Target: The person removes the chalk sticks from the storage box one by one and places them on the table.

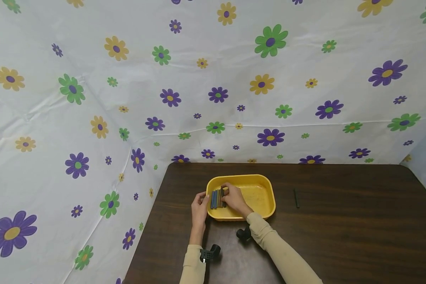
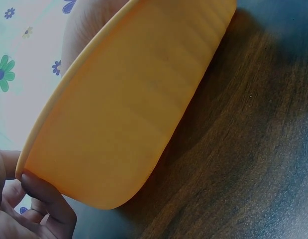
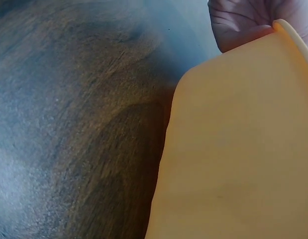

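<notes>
A shallow yellow plastic tub (image 1: 264,197) stands on the table. My left hand (image 1: 199,209) pinches its left rim; the left wrist view shows fingers (image 2: 56,201) bent against the outside, just under the lip. Inside the tub, by its left end, several slim sticks (image 1: 215,199) in blue, olive and brown stand side by side in a row. My right hand (image 1: 234,197) reaches over the near rim and pinches a dark stick (image 1: 224,204) at the right end of that row. In the right wrist view the tub's wall (image 3: 233,134) hides the right fingers.
One dark green stick (image 1: 296,198) lies alone on the brown wooden table (image 1: 351,221), to the right of the tub. A white cloth with flowers (image 1: 198,47) hangs behind the table and along its left side.
</notes>
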A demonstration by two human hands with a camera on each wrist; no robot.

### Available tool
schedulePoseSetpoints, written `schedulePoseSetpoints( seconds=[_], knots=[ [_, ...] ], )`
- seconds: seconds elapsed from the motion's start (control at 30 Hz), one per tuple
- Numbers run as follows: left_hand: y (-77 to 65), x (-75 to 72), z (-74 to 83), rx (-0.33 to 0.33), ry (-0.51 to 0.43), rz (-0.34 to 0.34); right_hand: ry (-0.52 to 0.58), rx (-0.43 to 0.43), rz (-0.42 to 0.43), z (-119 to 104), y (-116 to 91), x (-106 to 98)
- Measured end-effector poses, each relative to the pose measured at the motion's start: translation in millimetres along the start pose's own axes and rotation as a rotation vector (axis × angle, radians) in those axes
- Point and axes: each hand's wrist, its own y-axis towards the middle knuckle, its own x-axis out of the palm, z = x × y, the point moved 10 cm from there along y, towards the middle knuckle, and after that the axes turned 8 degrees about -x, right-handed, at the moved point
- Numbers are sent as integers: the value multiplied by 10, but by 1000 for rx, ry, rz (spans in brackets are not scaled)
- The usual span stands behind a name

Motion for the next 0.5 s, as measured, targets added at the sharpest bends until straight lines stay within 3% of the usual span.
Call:
schedulePoseSetpoints(
  seconds=[0.23, 0.3, 0.5],
  knots=[
    [-5, -12, 7, 4, 7, 13, 53, 33, 55, -23, -34, -119],
    [-56, -9, 83, 2, 10, 10, 89, 47, 58, -19, -52, -140],
    [-33, -19, 50, -6, 4, 15, 151, 61, 48, -19, -88, -195]
  ],
)
